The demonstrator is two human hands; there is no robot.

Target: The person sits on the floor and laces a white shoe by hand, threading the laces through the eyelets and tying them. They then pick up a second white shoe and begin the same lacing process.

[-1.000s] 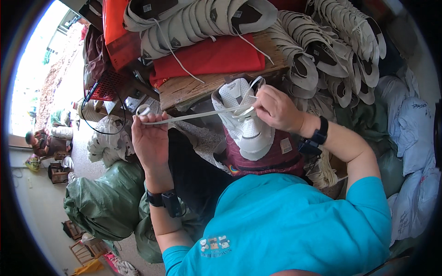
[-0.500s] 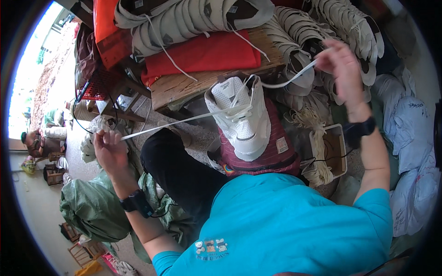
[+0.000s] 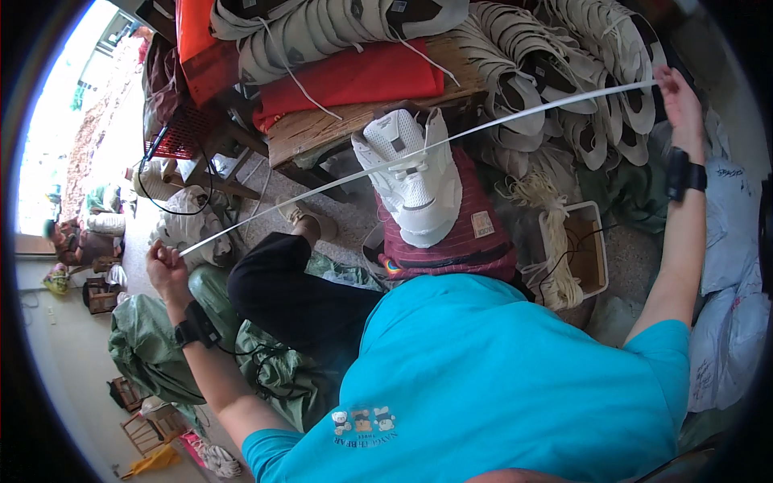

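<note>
A white shoe upper rests toe toward me on the maroon striped cloth over my lap. Its white shoelace is drawn out straight to both sides across the lower eyelets. Far out to the left, my left hand pinches one end of the lace. My right hand, raised at the upper right, has its fingers closed on the other end. Neither hand touches the shoe upper.
Stacked shoe uppers lie beyond a red cloth on the wooden bench; more stacks stand at the right. A bin with bundled laces is beside me. White sacks and green sacks flank me.
Both hands have moved outward, the right one farther right. The lace, earlier slack on the right and angled through the eyelets, now runs in one taut line.
</note>
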